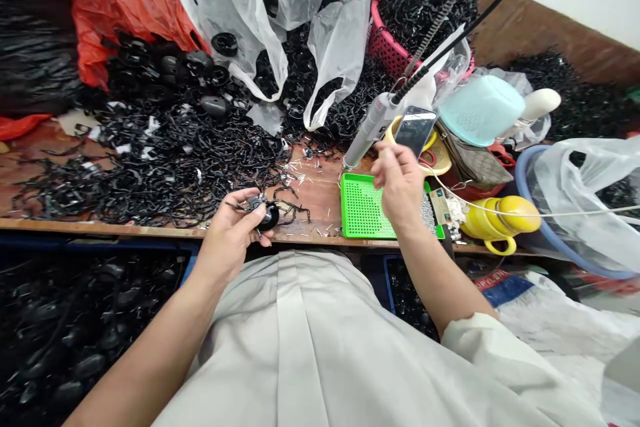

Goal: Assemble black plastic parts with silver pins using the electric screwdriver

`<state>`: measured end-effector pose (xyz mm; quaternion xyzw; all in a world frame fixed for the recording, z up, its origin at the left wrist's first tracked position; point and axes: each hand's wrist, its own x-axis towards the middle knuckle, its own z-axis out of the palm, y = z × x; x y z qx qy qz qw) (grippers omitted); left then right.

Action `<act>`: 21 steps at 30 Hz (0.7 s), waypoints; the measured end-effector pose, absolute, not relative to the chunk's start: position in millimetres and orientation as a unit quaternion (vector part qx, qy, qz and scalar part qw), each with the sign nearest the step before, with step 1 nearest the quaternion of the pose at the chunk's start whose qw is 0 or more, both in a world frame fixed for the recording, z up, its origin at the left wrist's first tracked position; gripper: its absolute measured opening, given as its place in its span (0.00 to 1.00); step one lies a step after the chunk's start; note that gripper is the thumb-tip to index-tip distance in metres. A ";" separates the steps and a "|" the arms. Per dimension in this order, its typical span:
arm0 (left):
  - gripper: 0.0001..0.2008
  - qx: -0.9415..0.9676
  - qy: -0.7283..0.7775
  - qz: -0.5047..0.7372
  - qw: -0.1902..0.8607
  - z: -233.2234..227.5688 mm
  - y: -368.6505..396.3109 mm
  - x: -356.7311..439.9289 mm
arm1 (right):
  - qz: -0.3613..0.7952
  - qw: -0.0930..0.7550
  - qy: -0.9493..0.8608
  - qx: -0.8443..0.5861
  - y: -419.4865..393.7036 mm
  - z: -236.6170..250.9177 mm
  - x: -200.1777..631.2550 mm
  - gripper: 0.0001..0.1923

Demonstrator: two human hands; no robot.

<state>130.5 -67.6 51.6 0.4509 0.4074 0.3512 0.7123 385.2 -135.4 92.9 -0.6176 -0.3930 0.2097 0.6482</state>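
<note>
I see a small black plastic part [265, 213], rounded and glossy, wire legs sticking out, just left of the green tray [365, 213].

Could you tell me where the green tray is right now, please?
In the head view, the green tray lies at the table's front edge, right of centre, below the right hand and left of the yellow mug.
</note>
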 end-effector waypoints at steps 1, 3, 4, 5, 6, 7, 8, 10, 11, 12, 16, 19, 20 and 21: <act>0.20 0.432 0.403 0.352 0.726 53.2 -68.5 133.8 | 0.140 0.661 -0.403 -0.617 -131.3 90.9 399.6 0.19; 0.18 0.414 0.394 0.338 0.748 55.7 -73.4 144.3 | 0.101 0.637 -0.453 -0.615 -117.1 81.0 418.9 0.29; 0.18 0.411 0.390 0.327 0.757 56.6 -77.0 150.9 | 0.114 0.609 -0.485 -0.617 -108.0 74.2 423.7 0.33; 0.18 0.411 0.385 0.311 0.765 57.2 -80.8 158.0 | 0.136 0.581 -0.511 -0.619 -98.5 67.2 425.7 0.36; 0.18 0.412 0.381 0.293 0.774 57.4 -84.5 164.9 | 0.162 0.557 -0.528 -0.620 -89.7 61.1 425.3 0.36; 0.18 0.413 0.378 0.275 0.782 57.2 -88.0 171.2 | 0.187 0.539 -0.537 -0.621 -82.6 56.7 423.2 0.34; 0.19 0.413 0.377 0.260 0.787 56.7 -90.8 176.5 | 0.202 0.533 -0.541 -0.619 -78.0 54.7 419.7 0.33; 0.20 0.415 0.381 0.239 0.791 54.9 -94.8 184.3 | 0.212 0.548 -0.537 -0.605 -78.3 58.9 410.6 0.31; 0.20 0.415 0.384 0.233 0.791 53.7 -96.1 187.1 | 0.213 0.566 -0.531 -0.594 -83.1 64.6 405.8 0.31; 0.20 0.416 0.386 0.229 0.791 52.6 -97.0 189.5 | 0.217 0.587 -0.521 -0.580 -90.4 71.6 401.3 0.30; 0.18 0.416 0.386 0.227 0.792 48.0 -100.8 202.4 | 0.298 0.645 -0.447 -0.543 -129.6 93.1 391.8 0.25; 0.17 0.414 0.383 0.225 0.795 44.6 -105.1 217.5 | 0.306 0.656 -0.367 -0.584 -154.8 88.0 396.2 0.25; 0.17 0.414 0.383 0.223 0.795 43.5 -106.3 222.7 | 0.289 0.659 -0.344 -0.603 -161.7 83.5 399.1 0.25; 0.16 0.416 0.386 0.223 0.792 42.5 -107.0 227.5 | 0.267 0.665 -0.326 -0.617 -167.8 78.8 402.2 0.26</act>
